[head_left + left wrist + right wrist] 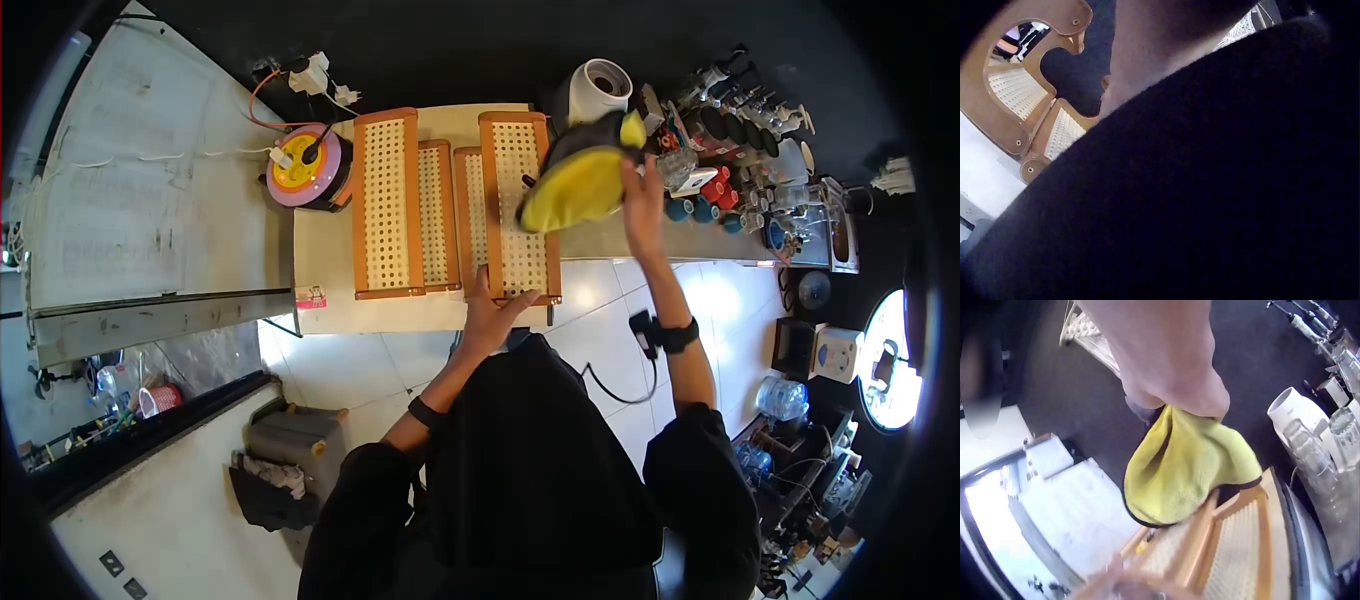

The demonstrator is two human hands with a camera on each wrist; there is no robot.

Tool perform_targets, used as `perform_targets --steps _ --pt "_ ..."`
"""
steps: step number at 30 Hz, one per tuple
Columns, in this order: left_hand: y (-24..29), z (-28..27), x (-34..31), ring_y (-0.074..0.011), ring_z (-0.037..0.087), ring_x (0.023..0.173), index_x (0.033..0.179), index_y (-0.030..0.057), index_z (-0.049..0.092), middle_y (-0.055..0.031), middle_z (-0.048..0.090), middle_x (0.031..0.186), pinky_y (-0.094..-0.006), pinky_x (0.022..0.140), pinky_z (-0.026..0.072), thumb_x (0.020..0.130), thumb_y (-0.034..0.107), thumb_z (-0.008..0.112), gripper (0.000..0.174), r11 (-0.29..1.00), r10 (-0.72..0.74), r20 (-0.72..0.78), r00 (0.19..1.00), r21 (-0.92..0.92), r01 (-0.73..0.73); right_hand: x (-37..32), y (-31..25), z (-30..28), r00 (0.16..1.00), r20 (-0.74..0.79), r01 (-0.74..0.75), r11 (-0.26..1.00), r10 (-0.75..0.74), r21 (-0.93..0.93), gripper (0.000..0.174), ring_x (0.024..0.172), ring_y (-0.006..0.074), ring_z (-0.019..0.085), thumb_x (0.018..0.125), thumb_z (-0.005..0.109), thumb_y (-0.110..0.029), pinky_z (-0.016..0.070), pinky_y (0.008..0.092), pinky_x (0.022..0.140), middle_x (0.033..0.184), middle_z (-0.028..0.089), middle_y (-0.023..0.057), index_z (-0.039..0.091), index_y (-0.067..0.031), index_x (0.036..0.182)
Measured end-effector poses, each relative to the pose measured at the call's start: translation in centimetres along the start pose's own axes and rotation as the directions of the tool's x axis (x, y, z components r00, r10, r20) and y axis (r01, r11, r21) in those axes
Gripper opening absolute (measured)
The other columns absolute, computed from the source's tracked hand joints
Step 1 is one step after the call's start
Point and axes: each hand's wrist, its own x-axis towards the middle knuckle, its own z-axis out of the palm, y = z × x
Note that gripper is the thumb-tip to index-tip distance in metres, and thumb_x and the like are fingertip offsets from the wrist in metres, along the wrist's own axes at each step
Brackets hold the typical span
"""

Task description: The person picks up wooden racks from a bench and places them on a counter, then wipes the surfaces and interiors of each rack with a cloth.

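Note:
A wooden rack with cream perforated panels and brown frames stands on the table. My left hand grips its front end at the right panel, thumb along the front edge and a finger up the panel's side. In the left wrist view, a sleeve hides most of the scene, leaving the rack's curved side piece visible. My right hand pinches a yellow cloth with dark edging by its top. The cloth hangs over the rack's right side, and in the right wrist view the cloth overlaps the panels.
Left of the rack sits a round purple and yellow cable reel with plugs in it. Behind the cloth stands a white appliance. Cups and glasses crowd the counter at right. A black cable hangs by my right wrist.

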Motion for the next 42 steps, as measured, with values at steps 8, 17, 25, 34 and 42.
perform_targets --steps 8,17,25,34,42 --pt "-0.8 0.1 0.0 -0.017 0.06 0.095 0.118 -0.0046 0.042 -0.0139 0.059 0.107 -0.0288 0.083 0.0489 0.08 0.012 0.071 0.051 0.999 -0.033 -0.013 0.999 -0.035 0.032 2.6 4.0 7.1 0.865 0.41 0.425 0.858 -0.29 -0.29 0.034 0.069 0.0247 0.058 0.088 0.06 -0.025 0.0458 0.0353 0.064 0.074 0.059 0.0142 0.055 0.0011 0.108" --pt "0.4 0.1 0.0 -0.0161 0.062 0.09 0.114 -0.0038 0.041 -0.0137 0.062 0.1 -0.0293 0.079 0.0507 0.079 0.014 0.073 0.05 0.996 0.029 -0.034 0.999 0.08 -0.026 3.0 1.4 6.2 0.995 0.071 0.061 0.991 -0.07 0.119 0.035 0.061 0.0089 0.053 0.09 0.059 -0.031 0.044 0.024 0.056 0.069 0.063 0.0048 0.062 0.0023 0.081" --pt "1.0 0.1 -0.3 -0.0151 0.061 0.09 0.116 -0.0044 0.044 -0.0118 0.062 0.101 -0.0279 0.08 0.0492 0.08 0.014 0.071 0.048 1.0 -0.011 -0.002 1.0 0.029 0.011 5.6 -0.8 7.3 0.903 0.233 0.406 0.893 -0.361 -0.192 0.026 0.083 0.0261 0.063 0.086 0.06 -0.011 0.0496 0.0328 0.073 0.094 0.064 0.0142 0.057 0.0039 0.106" --pt "0.8 -0.1 -0.2 -0.0174 0.059 0.096 0.117 -0.0043 0.044 -0.0127 0.061 0.104 -0.0306 0.085 0.0469 0.08 0.016 0.072 0.051 0.999 -0.024 -0.014 1.0 0.042 0.024 -1.7 3.7 6.5 0.42 0.805 0.796 0.597 -0.42 -0.104 0.037 0.127 0.0293 0.042 0.078 0.058 -0.001 0.0282 0.0446 0.11 0.131 0.051 0.0134 0.059 0.0006 0.115" --pt "0.0 0.1 0.0 -0.0175 0.064 0.087 0.115 -0.0065 0.043 -0.0141 0.064 0.099 -0.03 0.078 0.0514 0.079 0.019 0.072 0.053 0.998 0.011 -0.022 1.0 0.066 -0.009 3.4 5.0 6.0 0.385 0.751 0.921 0.282 -0.537 -0.27 0.037 0.109 0.025 0.053 0.071 0.062 -0.001 0.0394 0.0409 0.093 0.121 0.059 0.0108 0.064 -0.0038 0.107"
